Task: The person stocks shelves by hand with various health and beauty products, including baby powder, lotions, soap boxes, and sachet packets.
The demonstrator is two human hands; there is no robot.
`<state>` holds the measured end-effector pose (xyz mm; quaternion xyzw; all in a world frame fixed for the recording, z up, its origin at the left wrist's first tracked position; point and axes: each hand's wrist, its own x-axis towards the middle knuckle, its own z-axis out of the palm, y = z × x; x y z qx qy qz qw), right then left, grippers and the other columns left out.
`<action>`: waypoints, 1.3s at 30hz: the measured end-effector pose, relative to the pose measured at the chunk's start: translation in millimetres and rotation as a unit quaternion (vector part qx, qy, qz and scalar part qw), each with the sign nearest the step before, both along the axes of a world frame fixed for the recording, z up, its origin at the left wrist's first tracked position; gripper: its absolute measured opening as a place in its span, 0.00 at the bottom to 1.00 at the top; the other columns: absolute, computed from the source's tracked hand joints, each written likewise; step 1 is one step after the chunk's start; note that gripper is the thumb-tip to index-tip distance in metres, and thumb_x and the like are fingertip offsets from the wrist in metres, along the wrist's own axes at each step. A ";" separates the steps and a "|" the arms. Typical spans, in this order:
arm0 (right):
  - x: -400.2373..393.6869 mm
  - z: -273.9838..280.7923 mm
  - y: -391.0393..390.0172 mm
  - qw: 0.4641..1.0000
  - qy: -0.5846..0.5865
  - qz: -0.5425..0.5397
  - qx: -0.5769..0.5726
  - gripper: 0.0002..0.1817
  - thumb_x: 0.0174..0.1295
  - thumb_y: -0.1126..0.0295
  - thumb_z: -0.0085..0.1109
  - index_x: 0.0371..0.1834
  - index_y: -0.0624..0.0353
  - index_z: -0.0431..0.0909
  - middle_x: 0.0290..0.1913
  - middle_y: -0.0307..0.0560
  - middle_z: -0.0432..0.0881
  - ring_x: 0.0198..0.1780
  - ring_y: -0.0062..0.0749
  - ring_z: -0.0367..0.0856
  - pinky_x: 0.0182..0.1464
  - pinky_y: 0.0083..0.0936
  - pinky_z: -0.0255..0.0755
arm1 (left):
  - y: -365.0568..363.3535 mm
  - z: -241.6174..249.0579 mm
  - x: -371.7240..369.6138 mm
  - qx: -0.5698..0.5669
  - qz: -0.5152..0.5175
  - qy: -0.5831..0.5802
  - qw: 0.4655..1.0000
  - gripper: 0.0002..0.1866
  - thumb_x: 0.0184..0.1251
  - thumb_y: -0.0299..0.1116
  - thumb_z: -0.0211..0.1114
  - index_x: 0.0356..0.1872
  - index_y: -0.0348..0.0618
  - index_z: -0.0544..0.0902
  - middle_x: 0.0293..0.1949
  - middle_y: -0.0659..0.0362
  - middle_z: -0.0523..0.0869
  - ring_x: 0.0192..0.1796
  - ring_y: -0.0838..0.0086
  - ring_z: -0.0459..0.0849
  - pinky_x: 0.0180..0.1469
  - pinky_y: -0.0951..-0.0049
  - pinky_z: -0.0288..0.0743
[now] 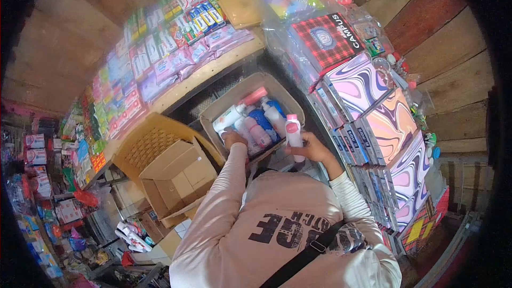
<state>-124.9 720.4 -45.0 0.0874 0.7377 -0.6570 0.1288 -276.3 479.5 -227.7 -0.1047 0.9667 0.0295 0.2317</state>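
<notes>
My right hand (313, 149) is wrapped round a pale pink bottle (294, 137) with a pink cap, held upright just off the right side of an open cardboard box (209, 122). The box is filled with several bottles, among them a white bottle (228, 118), a pink bottle (260, 132) and a blue bottle (258, 115). A red-pink item (254, 96) lies at its far end. My left hand (233, 139) is at the box's near left side, fingers curled beside the bottles; what they grip, if anything, is hidden.
A woven-seat chair (143, 143) bears an open cardboard box (173, 178) to the left. Behind runs a wooden shelf (213, 64) stacked with packets. Stacks of patterned notebooks (358, 85) rise close on the right, with a plaid "CAMPUS" pack (326, 40) on top.
</notes>
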 end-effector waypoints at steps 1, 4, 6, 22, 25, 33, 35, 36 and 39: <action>0.3 -0.1 0.4 1.000 0.020 0.002 0.013 0.15 0.54 0.61 0.79 0.35 0.58 0.85 0.34 0.37 0.85 0.38 0.21 0.79 0.44 0.25 0.73 | 4.2 -0.4 0.2 0.063 0.031 0.010 0.998 0.35 0.63 0.50 0.65 0.64 0.36 0.68 0.58 0.44 0.77 0.61 0.53 0.80 0.57 0.55 0.77; 4.2 7.2 -0.5 1.000 -0.030 0.002 -0.009 0.14 0.54 0.61 0.78 0.34 0.59 0.85 0.33 0.36 0.84 0.38 0.21 0.79 0.46 0.24 0.72 | 10.7 22.4 4.9 0.160 -0.042 0.070 0.984 0.32 0.62 0.52 0.67 0.56 0.37 0.70 0.58 0.38 0.76 0.57 0.45 0.82 0.59 0.52 0.77; 6.5 10.1 -1.0 1.000 -0.022 -0.001 0.001 0.15 0.53 0.60 0.78 0.34 0.59 0.85 0.35 0.38 0.84 0.40 0.23 0.79 0.47 0.25 0.71 | 8.5 28.4 -0.8 0.195 0.012 0.087 0.977 0.34 0.62 0.55 0.67 0.56 0.37 0.70 0.59 0.35 0.75 0.57 0.42 0.81 0.60 0.53 0.77; 31.9 1.3 -35.6 0.993 -0.044 -0.113 -0.015 0.17 0.51 0.59 0.78 0.35 0.59 0.85 0.38 0.40 0.85 0.42 0.25 0.81 0.49 0.25 0.72 | -40.7 -65.0 -33.2 0.196 0.101 0.044 0.974 0.22 0.62 0.32 0.65 0.55 0.34 0.73 0.52 0.40 0.84 0.54 0.45 0.84 0.54 0.52 0.81; 40.0 16.2 -44.3 0.986 -0.051 -0.150 -0.055 0.16 0.52 0.61 0.78 0.38 0.58 0.85 0.39 0.39 0.85 0.42 0.23 0.81 0.49 0.25 0.74 | -29.1 -33.8 -30.1 0.253 0.131 0.107 0.952 0.23 0.59 0.32 0.66 0.54 0.33 0.73 0.51 0.37 0.83 0.55 0.43 0.83 0.54 0.51 0.80; 100.0 33.9 -46.9 0.942 0.058 -0.247 -0.218 0.18 0.62 0.57 0.67 0.44 0.60 0.81 0.39 0.38 0.82 0.41 0.23 0.80 0.47 0.24 0.73 | 8.9 71.4 -49.1 0.626 -0.077 0.096 0.770 0.17 0.60 0.36 0.67 0.45 0.36 0.78 0.35 0.54 0.84 0.36 0.64 0.85 0.39 0.59 0.78; 113.2 44.5 -48.3 0.932 0.098 -0.259 -0.232 0.20 0.61 0.53 0.66 0.44 0.60 0.81 0.40 0.39 0.82 0.43 0.24 0.79 0.48 0.24 0.72 | 34.8 136.0 -31.9 0.696 0.049 -0.270 0.664 0.17 0.64 0.42 0.61 0.45 0.38 0.78 0.32 0.55 0.81 0.32 0.68 0.81 0.36 0.62 0.76; 121.0 52.1 -50.9 0.927 0.096 -0.274 -0.239 0.22 0.59 0.51 0.65 0.44 0.60 0.80 0.41 0.41 0.81 0.45 0.26 0.78 0.50 0.24 0.70 | 50.8 174.9 -14.1 0.717 0.061 -0.349 0.600 0.19 0.64 0.44 0.59 0.43 0.38 0.77 0.31 0.56 0.80 0.32 0.67 0.80 0.37 0.62 0.76; 150.6 70.8 -59.0 0.905 0.150 -0.320 -0.237 0.22 0.60 0.52 0.65 0.44 0.61 0.79 0.42 0.42 0.81 0.45 0.28 0.78 0.50 0.25 0.70 | 97.8 207.1 37.5 0.741 0.032 -0.515 0.429 0.21 0.63 0.49 0.54 0.40 0.38 0.75 0.30 0.55 0.77 0.36 0.63 0.78 0.44 0.62 0.77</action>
